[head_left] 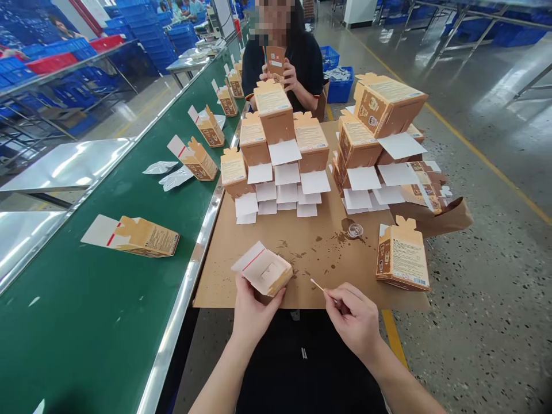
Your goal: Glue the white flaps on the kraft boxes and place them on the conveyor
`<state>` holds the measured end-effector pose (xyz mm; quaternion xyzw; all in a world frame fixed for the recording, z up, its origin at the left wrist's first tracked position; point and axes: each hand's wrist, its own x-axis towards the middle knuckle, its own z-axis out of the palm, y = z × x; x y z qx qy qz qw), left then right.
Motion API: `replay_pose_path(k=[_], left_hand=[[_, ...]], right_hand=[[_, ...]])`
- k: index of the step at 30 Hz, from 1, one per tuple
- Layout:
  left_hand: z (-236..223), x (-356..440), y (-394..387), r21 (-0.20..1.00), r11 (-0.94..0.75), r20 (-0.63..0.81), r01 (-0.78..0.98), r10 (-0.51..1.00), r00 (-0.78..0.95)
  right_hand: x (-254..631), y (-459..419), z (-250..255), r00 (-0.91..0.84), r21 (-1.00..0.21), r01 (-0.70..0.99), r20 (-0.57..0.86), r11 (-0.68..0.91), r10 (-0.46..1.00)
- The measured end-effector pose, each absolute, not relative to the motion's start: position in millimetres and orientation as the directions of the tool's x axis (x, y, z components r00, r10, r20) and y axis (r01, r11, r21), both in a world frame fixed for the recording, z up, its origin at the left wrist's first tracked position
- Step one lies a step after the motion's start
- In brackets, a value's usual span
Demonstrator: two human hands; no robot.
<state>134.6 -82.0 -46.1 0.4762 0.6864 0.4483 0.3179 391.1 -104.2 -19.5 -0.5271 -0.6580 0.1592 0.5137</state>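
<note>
- The left fingers (276,300) were spread wide around a box (263,267), at the near edge of the bench (302,295).
- The right fingers (334,298) were pinched tight on a swab (318,285), near the box.
- Farther off, a dish (355,230) sat by dark spots (333,266).
- Behind stood piled boxes (311,141).
- A green belt (107,316) ran along the left.

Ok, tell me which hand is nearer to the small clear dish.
Right. The right hand, pinching a cotton swab, is on the near side of the small clear dish, apart from it. The left hand, holding an open box, is farther off, to its near left.
</note>
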Motion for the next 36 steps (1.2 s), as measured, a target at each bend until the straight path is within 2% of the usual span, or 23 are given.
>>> replay_pose_path(k=[3, 7, 11, 13, 16, 18, 20, 24, 26, 29, 31, 33, 36], left_hand=[[-56.7, 139.4, -85.2, 0.882, 0.172, 0.001, 0.438, 0.930, -0.367], [-60.7, 143.3, -79.1, 0.899, 0.148, 0.006, 0.412, 0.937, -0.348], [-46.4, 106.9, -71.2, 0.884, 0.162, 0.049, 0.438, 0.901, -0.431], [-33.6, 64.8, -72.6, 0.859, 0.235, 0.079, 0.454, 0.817, -0.571], [-14.8, -7.6, -81.3, 0.820, 0.408, 0.114, 0.401, 0.571, -0.813], [-6.8, -45.0, -86.5, 0.790, 0.487, 0.118, 0.371, 0.474, -0.873], [-3.9, -66.4, -89.1, 0.773, 0.517, 0.089, 0.368, 0.485, -0.870], [-9.8, -69.5, -96.8, 0.840, 0.445, 0.061, 0.310, 0.491, -0.869], [-12.5, -59.7, -104.1, 0.880, 0.342, 0.171, 0.330, 0.420, -0.891], [-1.9, -37.3, -97.8, 0.881, 0.091, 0.405, 0.463, 0.356, -0.842], [20.8, -18.9, -65.0, 0.892, -0.090, 0.436, 0.442, 0.424, -0.794], [53.8, 0.0, -5.6, 0.943, -0.180, 0.332, 0.280, 0.582, -0.742], [103.1, 26.6, 107.6, 0.989, -0.059, 0.130, 0.138, 0.791, -0.598]], right_hand=[[393.2, -105.9, -16.6, 0.121, -0.769, 0.516, 0.501, 0.377, 0.857], [389.2, -102.0, -13.6, 0.133, -0.797, 0.484, 0.474, 0.360, 0.870], [390.0, -98.9, -11.2, 0.141, -0.806, 0.464, 0.476, 0.367, 0.868], [394.7, -98.5, -11.3, 0.150, -0.804, 0.454, 0.493, 0.383, 0.857], [402.0, -97.3, -13.3, 0.139, -0.804, 0.434, 0.506, 0.407, 0.851], [403.1, -94.9, -14.3, 0.126, -0.803, 0.422, 0.513, 0.422, 0.849], [400.7, -91.2, -13.2, 0.116, -0.800, 0.415, 0.519, 0.433, 0.847], [395.7, -84.0, -2.5, 0.092, -0.788, 0.405, 0.540, 0.464, 0.836], [397.8, -82.7, 4.6, 0.097, -0.766, 0.428, 0.566, 0.480, 0.818], [409.8, -81.6, 12.7, 0.105, -0.730, 0.486, 0.595, 0.481, 0.797], [425.4, -77.0, 16.4, 0.092, -0.695, 0.531, 0.615, 0.484, 0.783], [447.3, -66.1, 20.4, 0.047, -0.647, 0.598, 0.617, 0.472, 0.786], [484.6, -38.0, 30.2, -0.046, -0.546, 0.744, 0.532, 0.385, 0.845]])
